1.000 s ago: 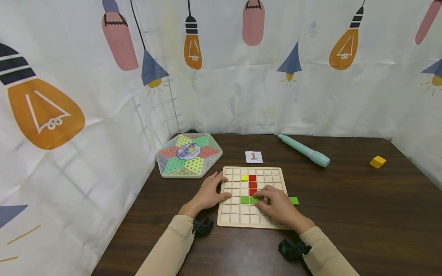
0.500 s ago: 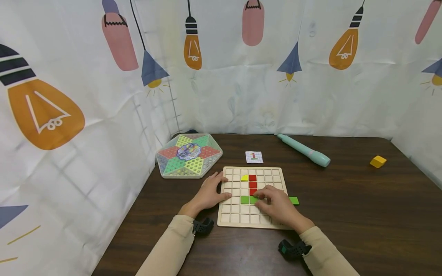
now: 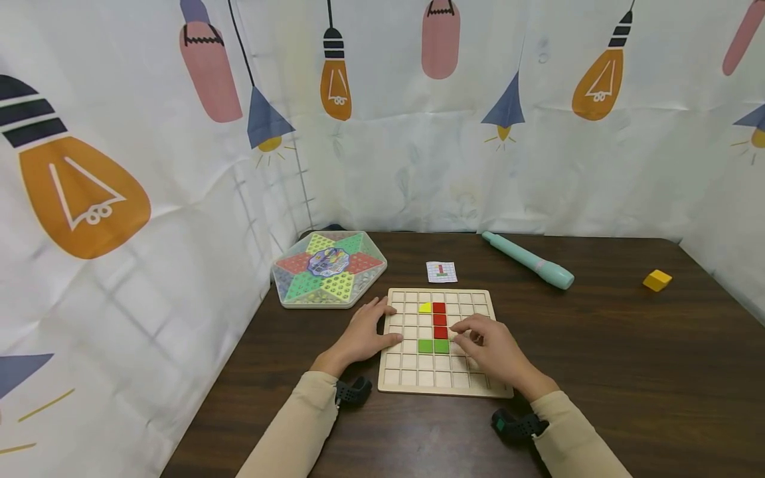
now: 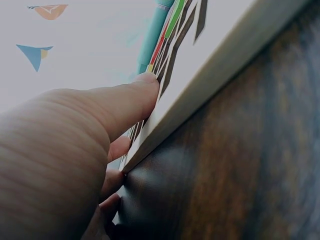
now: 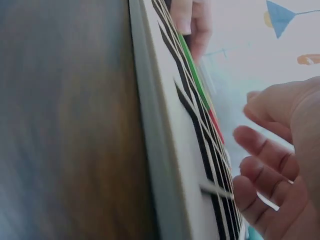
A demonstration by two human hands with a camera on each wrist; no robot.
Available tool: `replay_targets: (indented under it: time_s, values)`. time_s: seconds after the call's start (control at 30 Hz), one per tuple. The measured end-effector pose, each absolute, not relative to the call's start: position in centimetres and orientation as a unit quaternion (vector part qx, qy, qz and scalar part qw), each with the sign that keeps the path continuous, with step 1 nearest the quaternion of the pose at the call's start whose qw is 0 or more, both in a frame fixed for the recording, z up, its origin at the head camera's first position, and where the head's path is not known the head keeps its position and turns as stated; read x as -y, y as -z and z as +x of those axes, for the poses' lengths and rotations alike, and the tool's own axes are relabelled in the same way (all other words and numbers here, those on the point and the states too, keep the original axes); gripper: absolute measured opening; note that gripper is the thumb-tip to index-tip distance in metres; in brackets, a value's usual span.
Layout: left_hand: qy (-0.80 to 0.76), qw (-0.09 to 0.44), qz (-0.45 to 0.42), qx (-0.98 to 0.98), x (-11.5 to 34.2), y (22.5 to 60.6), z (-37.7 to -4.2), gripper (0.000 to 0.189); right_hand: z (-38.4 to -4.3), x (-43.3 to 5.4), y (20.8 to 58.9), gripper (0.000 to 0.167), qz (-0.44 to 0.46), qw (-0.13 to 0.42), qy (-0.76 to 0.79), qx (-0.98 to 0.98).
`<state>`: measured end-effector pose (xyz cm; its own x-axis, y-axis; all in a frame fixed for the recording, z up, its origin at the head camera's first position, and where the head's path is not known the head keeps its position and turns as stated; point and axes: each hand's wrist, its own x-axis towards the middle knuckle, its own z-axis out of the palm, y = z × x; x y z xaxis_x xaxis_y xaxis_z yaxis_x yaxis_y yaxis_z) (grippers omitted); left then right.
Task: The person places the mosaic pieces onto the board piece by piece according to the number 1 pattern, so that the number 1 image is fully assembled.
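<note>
A square wooden grid board [image 3: 412, 380] lies on the table. Two green tiles [image 3: 425, 346] sit side by side in one row, a column of red tiles [image 3: 439, 319] rises above the right one, and a yellow piece [image 3: 425, 308] is beside the top red tile. My left hand [image 3: 360, 335] rests at the board's left edge, thumb and fingertips touching it. Above the right half hovers my right hand [image 3: 493, 345], loosely curled, thumb and index apart; in the right wrist view its fingers [image 5: 262, 145] show nothing between them. A green tile right of the board is hidden behind this hand.
Behind the board lies a small pattern card [image 3: 441, 271]. A hexagonal game box [image 3: 329, 269] stands at the back left, a mint-green cylinder [image 3: 528, 260] at the back right. Farther right is a yellow block [image 3: 657, 280]. Printed curtains [image 3: 406, 153] surround the table's back and sides.
My right hand has drawn back to the right from the green tiles, uncovering the second one and covering the loose green tile beside the board. My left hand stays in place.
</note>
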<state>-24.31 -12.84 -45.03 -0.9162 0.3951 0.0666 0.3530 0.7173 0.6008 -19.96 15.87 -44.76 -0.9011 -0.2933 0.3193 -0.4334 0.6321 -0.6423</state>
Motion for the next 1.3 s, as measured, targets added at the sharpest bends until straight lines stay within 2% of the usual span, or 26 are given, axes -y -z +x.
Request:
replay_targets:
  time_s: [0.2,0.6,0.73,0.93,1.03,1.3]
  values:
    - [-0.319,0.035,0.203,-0.925,12.8,44.9,-24.2,0.054,-20.2,-17.6,44.1,0.016,0.193,0.121,-0.369,0.901]
    - [-0.312,0.037,0.202,-0.927,12.7,45.1,-24.4,0.054,-20.4,-21.7,43.4,0.021,0.139,0.104,-0.338,0.925]
    - [-0.313,0.039,0.199,-0.928,12.6,45.0,-24.3,0.054,-20.4,-22.8,43.4,0.023,0.129,0.086,-0.325,0.933]
    - [-0.316,0.041,0.195,-0.928,12.6,44.9,-24.2,0.054,-20.2,-24.4,43.0,0.037,0.137,0.025,-0.31,0.94]
    - [-0.315,0.041,0.194,-0.928,12.6,44.9,-24.2,0.054,-20.1,-25.1,42.8,0.041,0.133,0.013,-0.306,0.943]
    - [-0.312,0.039,0.195,-0.929,12.7,44.8,-24.2,0.054,-19.9,-26.2,42.4,0.036,0.131,-0.008,-0.291,0.948]
